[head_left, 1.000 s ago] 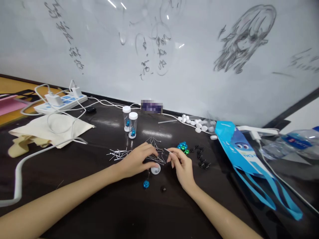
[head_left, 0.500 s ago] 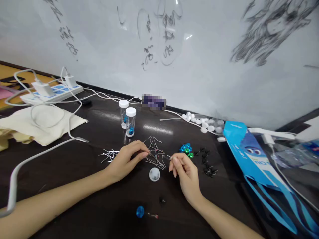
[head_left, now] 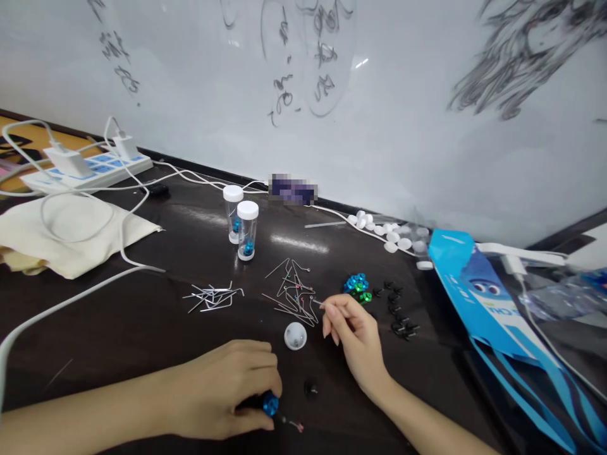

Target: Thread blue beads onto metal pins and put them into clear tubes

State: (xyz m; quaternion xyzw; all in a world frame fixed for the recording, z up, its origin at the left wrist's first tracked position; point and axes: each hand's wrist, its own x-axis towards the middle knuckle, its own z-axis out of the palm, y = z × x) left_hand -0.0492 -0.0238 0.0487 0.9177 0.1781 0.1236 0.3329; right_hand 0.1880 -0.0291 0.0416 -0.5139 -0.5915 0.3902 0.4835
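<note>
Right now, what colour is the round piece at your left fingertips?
The round piece is blue; the head view shows it.

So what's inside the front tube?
Front tube: something blue near the bottom, visible through the clear wall. The white cap covers the top end, so can't see in there.

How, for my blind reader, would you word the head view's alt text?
A left hand is at a shiny blue piece and a right hand pinches a thin rod beside bent wires on a dark table; two white-capped clear tubes stand behind.
</note>
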